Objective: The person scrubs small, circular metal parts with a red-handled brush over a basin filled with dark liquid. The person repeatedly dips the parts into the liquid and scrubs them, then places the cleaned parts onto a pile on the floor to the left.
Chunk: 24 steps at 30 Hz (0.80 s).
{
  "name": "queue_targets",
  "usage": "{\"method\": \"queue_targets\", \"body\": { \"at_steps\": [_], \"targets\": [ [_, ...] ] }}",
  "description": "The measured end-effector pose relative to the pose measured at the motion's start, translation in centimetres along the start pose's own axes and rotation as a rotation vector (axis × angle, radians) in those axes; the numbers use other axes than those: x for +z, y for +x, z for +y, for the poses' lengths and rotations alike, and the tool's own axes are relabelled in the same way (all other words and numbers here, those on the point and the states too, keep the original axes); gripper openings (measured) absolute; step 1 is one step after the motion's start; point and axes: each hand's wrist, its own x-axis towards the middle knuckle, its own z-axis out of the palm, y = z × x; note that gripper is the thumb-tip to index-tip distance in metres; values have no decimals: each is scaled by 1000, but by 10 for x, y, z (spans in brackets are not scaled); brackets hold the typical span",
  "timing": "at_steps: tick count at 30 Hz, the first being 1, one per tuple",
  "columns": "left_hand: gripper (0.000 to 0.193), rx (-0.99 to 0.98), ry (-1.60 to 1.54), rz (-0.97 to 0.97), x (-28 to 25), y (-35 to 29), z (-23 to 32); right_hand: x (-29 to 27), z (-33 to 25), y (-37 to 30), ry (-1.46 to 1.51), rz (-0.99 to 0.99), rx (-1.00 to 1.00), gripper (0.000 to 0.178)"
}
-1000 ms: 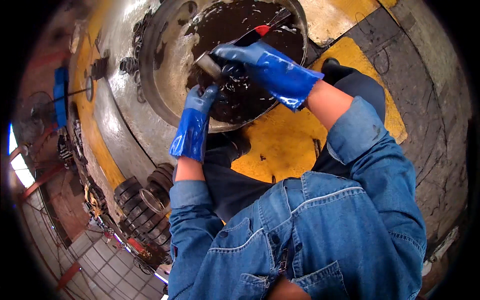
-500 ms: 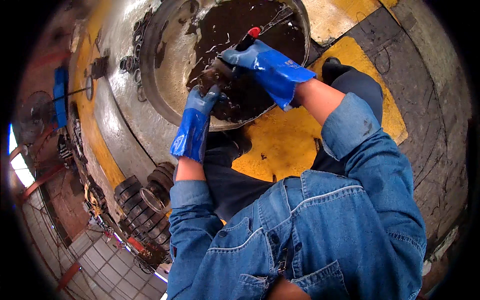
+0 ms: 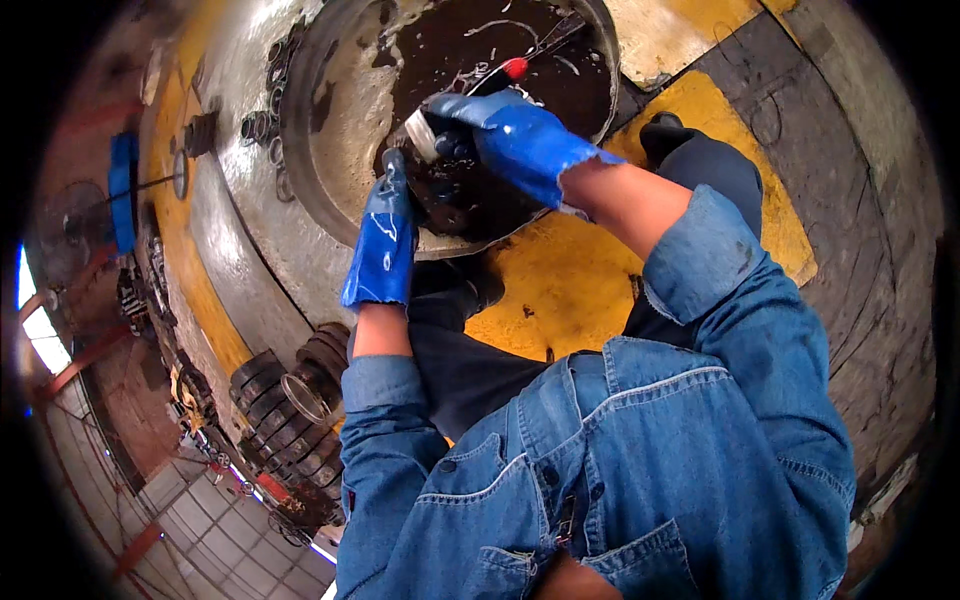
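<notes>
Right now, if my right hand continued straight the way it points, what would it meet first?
Your right hand would probably meet the round basin's left wall, beyond its pale area; depth is unclear.

Uneven light; fisheye bending toward black rim.
Bright opening (image 3: 42,335), far left of the left fingers (image 3: 393,163), is overexposed; dark liquid (image 3: 440,50) beyond them carries white glints.
</notes>
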Motion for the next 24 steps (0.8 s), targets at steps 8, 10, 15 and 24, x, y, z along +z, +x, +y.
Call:
{"method": "queue_targets", "body": {
  "at_steps": [8, 10, 15, 24],
  "targets": [
    [62, 27, 20, 20, -9, 11, -14, -9, 16, -29, -512, -58, 237, 40],
    [60, 79, -82, -15, -12, 16, -24, -10, 19, -26, -700, -59, 240, 39],
    [51, 98, -31, -55, 1, -2, 1, -19, 7, -16, -1111, 60, 20, 34],
    [44, 67, -42, 4, 1, -2, 31, -22, 23, 15, -1394, -128, -962, 35]
  ]
}}
